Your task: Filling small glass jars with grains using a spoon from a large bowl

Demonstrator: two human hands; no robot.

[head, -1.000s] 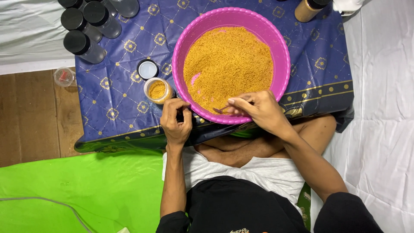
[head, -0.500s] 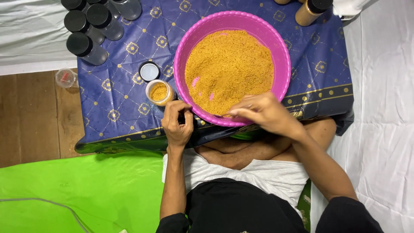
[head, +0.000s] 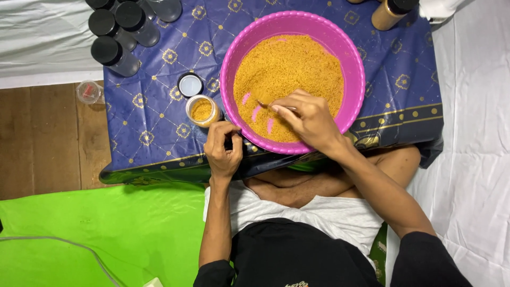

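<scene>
A pink plastic basin (head: 350, 58) full of orange-yellow crumbs (head: 292, 69) sits on a dark blue patterned cloth (head: 159, 106). My right hand (head: 308, 119) is inside the basin, fingers closed on a spoon (head: 265, 103) whose tip digs into the crumbs. My left hand (head: 223, 149) grips the basin's near rim at the left. Just left of the basin stands a small open jar (head: 202, 110) partly filled with the crumbs, with its black lid (head: 190, 85) lying beside it.
Several empty black-lidded jars (head: 114, 56) lie at the cloth's far left corner. A filled jar (head: 390, 11) stands at the far right. A small clear cup (head: 87, 91) rests on the wooden floor. Green sheet (head: 95, 234) at left, white sheet (head: 473, 159) at right.
My right hand has moved from the basin's near rim farther into the crumbs with the spoon. My left hand has stayed at the rim. The camera view has shifted slightly.
</scene>
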